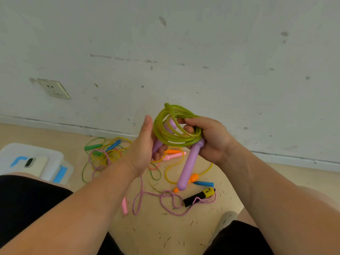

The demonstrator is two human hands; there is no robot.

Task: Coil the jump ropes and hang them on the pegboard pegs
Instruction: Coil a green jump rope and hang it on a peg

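Coiled rope (174, 133) was translucent yellow-green; its handles (189, 162) were plain lilac. At 6 o'clock from the coil, a braided cord (147, 193) showed a pink-and-white twist; its grip (199, 196) was black with a yellow end. At 9 o'clock lay a green handle (93, 147) and a blue handle (114, 145). Floor (156, 232) was pale tan, dark-flecked. Wall (184, 52) was white, grey-scuffed.

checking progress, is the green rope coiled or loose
Coiled: the green rope sits in stacked loops gripped by the right hand.
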